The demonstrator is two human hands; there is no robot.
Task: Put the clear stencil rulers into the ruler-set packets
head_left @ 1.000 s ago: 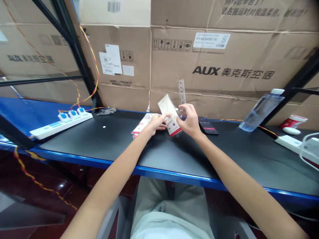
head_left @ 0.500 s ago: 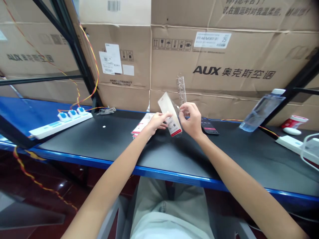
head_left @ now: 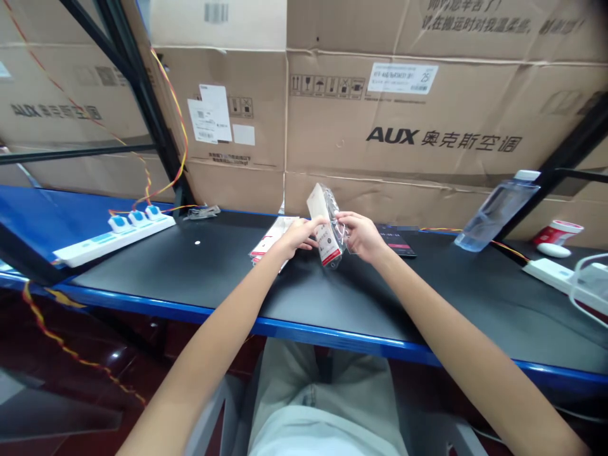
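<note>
My left hand pinches the left edge of a white card with a red bottom band, held upright above the black bench top. My right hand grips a clear plastic blister piece pressed against the card's right side. A small stack of similar white and red cards lies on the bench just left of my left hand.
A black phone lies right of my hands. A white power strip with blue plugs sits at the left, a leaning clear water bottle, a red cup and another white power strip at the right. Cardboard boxes wall the back.
The clear plastic piece, held up above the card before, has come down against the card's right side with my right hand. My left hand has kept its hold.
</note>
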